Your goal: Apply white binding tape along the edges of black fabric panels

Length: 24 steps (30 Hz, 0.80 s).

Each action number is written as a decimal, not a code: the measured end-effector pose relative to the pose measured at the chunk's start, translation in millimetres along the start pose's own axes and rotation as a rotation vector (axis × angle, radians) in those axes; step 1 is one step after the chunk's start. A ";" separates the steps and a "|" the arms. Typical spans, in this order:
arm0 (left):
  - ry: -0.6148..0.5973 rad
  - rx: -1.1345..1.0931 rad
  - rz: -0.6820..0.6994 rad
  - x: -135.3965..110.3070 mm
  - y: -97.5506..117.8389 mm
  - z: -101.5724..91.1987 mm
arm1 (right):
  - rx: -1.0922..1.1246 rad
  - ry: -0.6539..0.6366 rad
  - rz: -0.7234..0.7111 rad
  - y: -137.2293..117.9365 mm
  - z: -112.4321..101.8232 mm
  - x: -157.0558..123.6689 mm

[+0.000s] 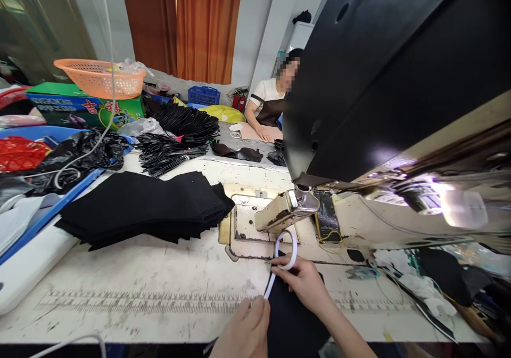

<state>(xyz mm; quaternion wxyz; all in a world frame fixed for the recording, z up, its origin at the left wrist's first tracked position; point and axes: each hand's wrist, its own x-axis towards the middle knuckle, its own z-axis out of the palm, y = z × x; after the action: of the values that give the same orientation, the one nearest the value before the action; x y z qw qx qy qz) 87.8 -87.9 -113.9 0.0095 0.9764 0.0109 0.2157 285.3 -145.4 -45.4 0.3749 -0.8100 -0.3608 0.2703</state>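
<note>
A roll of white double-sided-looking tape [294, 252] stands on edge, pinched between the thumb and fingers of my right hand [305, 284]. From it a narrow tape strip [270, 286] runs down along the left edge of a black fabric piece [293, 320]. My left hand [248, 327] has its fingers drawn together on the lower end of that strip, at the fabric's edge; its thumb is hidden. Just beyond both hands is the sewing machine's small metal arm [279, 214], above the bed plate [249, 217].
The black machine head [379, 81] overhangs the right side. A stack of black fabric pieces [147, 206] lies left on the white table [159, 273]. Thread snips [361, 274] and scraps lie right. Across the table sits a co-worker [269, 94], near black strip bundles [179, 129].
</note>
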 end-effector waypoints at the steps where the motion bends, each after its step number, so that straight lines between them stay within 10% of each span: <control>1: 0.012 -0.003 0.003 1.6 -0.1 0.8 | -0.012 0.008 0.002 -0.3 0.5 0.5; 6: 0.045 -0.047 0.008 18.0 0.4 -1.1 | -0.065 0.047 -0.014 -5.7 1.6 -0.1; 12: -0.274 -0.190 -0.040 51.4 9.3 -18.6 | -0.098 0.068 -0.037 -13.8 3.1 1.8; 18: 0.120 0.033 -0.315 45.8 36.5 7.3 | -0.095 0.074 -0.004 -13.6 8.5 -4.8; 24: 0.220 0.255 -0.159 11.4 37.4 10.7 | -0.005 0.000 0.091 -10.5 14.3 -42.5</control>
<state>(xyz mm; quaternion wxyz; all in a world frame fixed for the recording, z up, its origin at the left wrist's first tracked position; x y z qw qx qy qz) 103.2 -125.2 -117.9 -0.0986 0.9363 0.1164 0.3164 245.9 -168.1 -38.1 0.3603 -0.8265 -0.3243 0.2862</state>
